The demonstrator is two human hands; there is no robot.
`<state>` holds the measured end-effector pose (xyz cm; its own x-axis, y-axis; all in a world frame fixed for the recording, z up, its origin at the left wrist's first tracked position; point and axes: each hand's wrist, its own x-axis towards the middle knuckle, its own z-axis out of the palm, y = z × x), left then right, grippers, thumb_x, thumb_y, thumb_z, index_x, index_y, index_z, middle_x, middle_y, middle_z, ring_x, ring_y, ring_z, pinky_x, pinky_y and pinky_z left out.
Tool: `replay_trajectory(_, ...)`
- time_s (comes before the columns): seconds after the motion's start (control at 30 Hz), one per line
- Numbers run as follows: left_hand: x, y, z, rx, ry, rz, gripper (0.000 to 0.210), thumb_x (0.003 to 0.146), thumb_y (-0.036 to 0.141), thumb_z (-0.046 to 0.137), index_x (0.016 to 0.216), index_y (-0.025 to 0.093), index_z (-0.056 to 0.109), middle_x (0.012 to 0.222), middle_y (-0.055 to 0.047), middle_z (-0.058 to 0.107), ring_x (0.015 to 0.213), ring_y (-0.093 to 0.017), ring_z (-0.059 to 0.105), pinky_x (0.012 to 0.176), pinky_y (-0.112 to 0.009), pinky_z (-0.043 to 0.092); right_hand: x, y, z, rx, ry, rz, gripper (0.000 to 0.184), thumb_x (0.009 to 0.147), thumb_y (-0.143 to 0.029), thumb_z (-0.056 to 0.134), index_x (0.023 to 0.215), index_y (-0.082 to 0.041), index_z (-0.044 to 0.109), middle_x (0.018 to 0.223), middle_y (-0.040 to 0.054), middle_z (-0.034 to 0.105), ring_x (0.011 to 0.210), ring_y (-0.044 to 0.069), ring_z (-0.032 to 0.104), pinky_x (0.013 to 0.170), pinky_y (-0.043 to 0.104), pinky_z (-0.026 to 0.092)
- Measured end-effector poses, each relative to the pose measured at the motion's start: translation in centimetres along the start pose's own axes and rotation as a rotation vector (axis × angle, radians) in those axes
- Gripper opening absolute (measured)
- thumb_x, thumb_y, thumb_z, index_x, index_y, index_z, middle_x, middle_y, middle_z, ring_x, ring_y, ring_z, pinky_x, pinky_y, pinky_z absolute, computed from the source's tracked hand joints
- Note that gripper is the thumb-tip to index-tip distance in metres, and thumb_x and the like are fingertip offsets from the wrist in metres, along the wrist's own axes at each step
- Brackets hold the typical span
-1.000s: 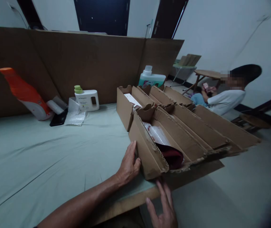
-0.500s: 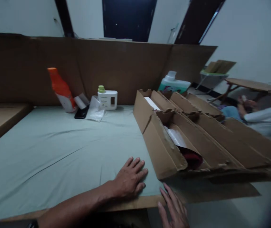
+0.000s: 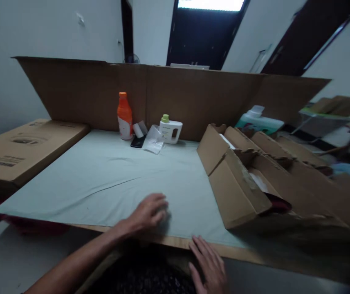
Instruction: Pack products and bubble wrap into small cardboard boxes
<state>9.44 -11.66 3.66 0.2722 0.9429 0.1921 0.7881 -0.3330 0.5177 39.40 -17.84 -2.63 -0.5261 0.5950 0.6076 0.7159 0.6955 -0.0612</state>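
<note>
My left hand (image 3: 151, 210) is over the pale green cloth (image 3: 107, 167) near the front edge of the table. Its fingers are loosely bent and slightly blurred, with nothing visible in them. At the wooden table edge (image 3: 175, 241), my right hand (image 3: 209, 265) has its fingers stretched out and the fingertips by the rim; it holds nothing. The nearest object to both hands is a cardboard box with dividers (image 3: 233, 192) on the right. A folded dark red item (image 3: 277, 203) and clear plastic (image 3: 258, 182) show in one of its compartments.
Along the back stand an orange bottle (image 3: 124, 118), a black phone (image 3: 137, 141), a clear plastic bag (image 3: 153, 140) and a white jug (image 3: 171, 130). Behind the divided box is a green liquid jug (image 3: 261, 121). A flat carton (image 3: 30, 147) lies left; a cardboard screen (image 3: 193, 96) closes the back.
The view has swung left, so the flat carton shows more fully. My left hand, flat with spread fingers before, has drawn its fingers in. My right hand stays near the table edge.
</note>
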Motion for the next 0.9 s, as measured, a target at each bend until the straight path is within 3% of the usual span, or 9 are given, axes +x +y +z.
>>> replay_trajectory(0.17, 3.5, -5.8, -0.7, 0.151, 0.139, -0.142, 0.045, 0.094, 0.03, 0.052, 0.133, 0.012, 0.063, 0.151, -0.024, 0.051, 0.143, -0.04, 0.045, 0.117, -0.064, 0.035, 2.7, -2.2, -2.3, 0.171, -0.122, -0.024, 0.049, 0.084, -0.009, 0.053, 0.13, -0.02, 0.065, 0.133, 0.0087, 0.071, 0.126, 0.023, 0.065, 0.1, 0.04, 0.057)
replay_trajectory(0.3, 2.7, -7.4, 0.2, 0.286, 0.127, -0.091, 0.047, 0.098, 0.038, 0.048, 0.137, 0.016, 0.062, 0.153, -0.02, 0.052, 0.146, -0.038, 0.042, 0.119, -0.061, 0.031, 6.4, -1.1, -8.1, 0.38, -0.33, 0.084, 0.039, 0.089, -0.014, 0.054, 0.12, -0.03, 0.073, 0.106, 0.0003, 0.081, 0.097, 0.019, 0.077, 0.086, 0.033, 0.063)
replay_trajectory(0.33, 2.4, -7.6, 0.5, 0.314, 0.126, -0.072, 0.047, 0.099, 0.039, 0.046, 0.137, 0.016, 0.062, 0.153, -0.019, 0.052, 0.146, -0.037, 0.043, 0.119, -0.06, 0.032, 7.7, -0.3, -10.0, 0.397, -0.316, 0.131, 0.037, 0.092, -0.016, 0.053, 0.119, -0.032, 0.074, 0.1, -0.0007, 0.081, 0.09, 0.019, 0.078, 0.08, 0.032, 0.064)
replay_trajectory(0.43, 1.8, -8.5, 1.0, 0.296, 0.158, -0.037, 0.046, 0.1, 0.041, 0.044, 0.133, 0.018, 0.066, 0.148, -0.017, 0.058, 0.142, -0.036, 0.048, 0.117, -0.059, 0.036, 12.0, 3.3, -15.8, 0.285, -0.037, 0.287, 0.024, 0.093, -0.023, 0.059, 0.108, -0.027, 0.078, 0.092, 0.0038, 0.081, 0.08, 0.021, 0.077, 0.072, 0.032, 0.064)
replay_trajectory(0.53, 1.7, -9.4, 0.8, 0.181, 0.312, -0.062, 0.041, 0.098, 0.042, 0.046, 0.119, 0.019, 0.072, 0.137, -0.015, 0.065, 0.128, -0.033, 0.06, 0.108, -0.053, 0.049, 16.5, 9.3, -19.3, 0.089, -0.022, 0.427, 0.025, 0.093, -0.034, 0.059, 0.105, -0.022, 0.079, 0.094, 0.0072, 0.081, 0.08, 0.021, 0.076, 0.074, 0.032, 0.061)
replay_trajectory(0.63, 1.6, -9.9, -0.3, 0.135, 0.571, -0.117, 0.033, 0.097, 0.038, 0.051, 0.108, 0.017, 0.073, 0.129, -0.016, 0.067, 0.118, -0.032, 0.064, 0.101, -0.05, 0.054, 20.2, 16.6, -19.0, -0.051, -0.249, 0.446, 0.032, 0.094, -0.035, 0.054, 0.106, -0.018, 0.079, 0.104, 0.0104, 0.08, 0.09, 0.022, 0.075, 0.079, 0.032, 0.056)
replay_trajectory(0.73, 1.5, -10.0, -1.5, 0.211, 0.736, -0.171, 0.023, 0.095, 0.029, 0.054, 0.105, 0.018, 0.071, 0.127, -0.017, 0.066, 0.118, -0.033, 0.062, 0.102, -0.053, 0.052, 22.5, 22.9, -15.9, -0.209, -0.503, 0.426, 0.029, 0.088, -0.035, 0.066, 0.102, -0.014, 0.079, 0.097, 0.0147, 0.08, 0.083, 0.025, 0.075, 0.07, 0.032, 0.052)
replay_trajectory(0.83, 1.4, -10.0, -2.0, 0.295, 0.781, -0.222, 0.02, 0.094, 0.026, 0.054, 0.101, 0.017, 0.07, 0.125, -0.018, 0.065, 0.114, -0.033, 0.062, 0.098, -0.053, 0.053, 23.1, 25.9, -12.4, -0.328, -0.726, 0.393, 0.024, 0.08, -0.027, 0.075, 0.1, -0.015, 0.079, 0.081, 0.0148, 0.079, 0.069, 0.026, 0.074, 0.056, 0.03, 0.043)
replay_trajectory(0.9, 1.4, -10.1, -2.0, 0.324, 0.787, -0.264, 0.02, 0.094, 0.026, 0.054, 0.099, 0.016, 0.07, 0.124, -0.018, 0.065, 0.111, -0.033, 0.063, 0.096, -0.052, 0.054, 22.5, 26.1, -10.7, -0.341, -0.776, 0.331, 0.022, 0.08, -0.02, 0.074, 0.1, -0.018, 0.08, 0.078, 0.014, 0.078, 0.069, 0.026, 0.074, 0.056, 0.03, 0.041)
